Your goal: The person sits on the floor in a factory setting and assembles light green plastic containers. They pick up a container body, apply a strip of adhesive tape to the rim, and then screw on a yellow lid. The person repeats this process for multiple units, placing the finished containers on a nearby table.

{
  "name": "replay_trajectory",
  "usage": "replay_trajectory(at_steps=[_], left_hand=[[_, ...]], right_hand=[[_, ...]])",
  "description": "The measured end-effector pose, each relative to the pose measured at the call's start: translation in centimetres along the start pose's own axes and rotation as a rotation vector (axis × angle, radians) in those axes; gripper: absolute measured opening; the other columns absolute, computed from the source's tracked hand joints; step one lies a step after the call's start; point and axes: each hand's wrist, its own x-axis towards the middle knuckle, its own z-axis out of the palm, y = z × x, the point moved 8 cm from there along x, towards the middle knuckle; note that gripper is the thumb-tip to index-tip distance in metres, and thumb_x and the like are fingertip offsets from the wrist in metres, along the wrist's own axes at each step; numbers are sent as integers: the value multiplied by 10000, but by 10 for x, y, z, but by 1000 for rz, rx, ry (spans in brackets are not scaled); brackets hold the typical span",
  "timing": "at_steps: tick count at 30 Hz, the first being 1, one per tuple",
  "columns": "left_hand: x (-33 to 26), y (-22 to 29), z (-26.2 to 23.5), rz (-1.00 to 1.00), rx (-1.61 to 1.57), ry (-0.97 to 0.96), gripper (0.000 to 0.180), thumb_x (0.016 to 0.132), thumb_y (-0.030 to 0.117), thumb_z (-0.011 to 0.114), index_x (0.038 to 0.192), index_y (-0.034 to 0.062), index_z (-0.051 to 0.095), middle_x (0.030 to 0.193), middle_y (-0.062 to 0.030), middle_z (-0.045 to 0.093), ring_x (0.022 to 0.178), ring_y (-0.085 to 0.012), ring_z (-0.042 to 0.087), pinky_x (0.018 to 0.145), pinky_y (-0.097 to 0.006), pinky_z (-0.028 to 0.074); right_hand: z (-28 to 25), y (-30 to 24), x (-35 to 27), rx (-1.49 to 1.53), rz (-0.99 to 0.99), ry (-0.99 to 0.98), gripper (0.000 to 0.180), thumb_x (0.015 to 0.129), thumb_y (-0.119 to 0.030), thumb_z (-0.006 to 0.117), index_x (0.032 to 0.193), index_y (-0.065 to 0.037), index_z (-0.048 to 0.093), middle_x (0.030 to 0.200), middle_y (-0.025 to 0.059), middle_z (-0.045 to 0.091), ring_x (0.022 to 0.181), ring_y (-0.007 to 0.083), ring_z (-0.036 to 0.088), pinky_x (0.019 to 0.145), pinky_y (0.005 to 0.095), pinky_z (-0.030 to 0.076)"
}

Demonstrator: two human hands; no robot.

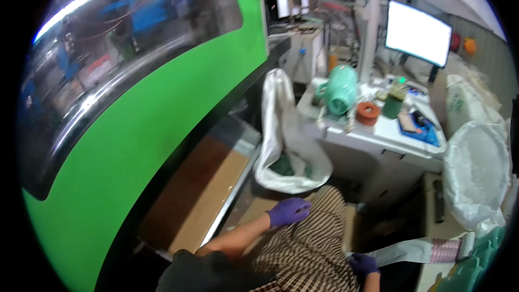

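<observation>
My left hand (289, 212), in a purple glove, lies on the checked brown-and-black cloth (311, 232) over my lap. Its fingers are laid down on the fabric and hold nothing that I can see. Lower right, my right hand (363, 264), also purple-gloved, is closed at the near end of a whitish plastic strip (403, 252). The strip runs rightward to a section with reddish print. Part of this hand's grip is hidden. Several green plastic pieces (486, 254) are stacked beside the strip's far end.
A green machine (146, 113) with a dark window fills the left. Ahead stands a white sack (292, 181) with green bits inside. The white desk (373, 138) holds a green jug (341, 89), an orange-brown roll (367, 113) and a monitor (418, 33). Another white sack (478, 173) stands right.
</observation>
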Motion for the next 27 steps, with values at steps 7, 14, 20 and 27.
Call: replay_trajectory(at_steps=[7,14,20,27], left_hand=[[-143,-114,-6,-371,135,-14,464,976,390,614,1296,56,647,1266,-197,662,1167,-373,627,1025,-446,488],[-204,-177,-47,-601,220,262,474,965,369,628,1294,28,652,1279,-212,662,1145,-357,657,1006,-423,517],[-244,-214,-93,-812,101,662,445,959,287,659,1309,16,613,1210,-218,677,1085,-348,673,955,-414,529],[-299,-336,-82,-1009,-278,879,513,966,222,662,1396,-16,517,1078,-137,690,963,-224,646,895,-357,516]], right_hand=[[4,8,10,-27,-75,76,532,892,-548,575,1197,-147,745,1105,177,742,1049,373,691,945,489,520],[9,10,8,-129,-126,112,450,880,-512,629,1114,-150,759,983,139,751,952,379,696,883,500,521],[25,28,16,-231,-26,7,469,861,-503,615,1079,-112,754,944,185,740,922,399,696,884,513,509],[39,40,21,-345,33,-79,491,804,-561,686,973,-105,754,956,165,730,968,371,682,935,490,478]])
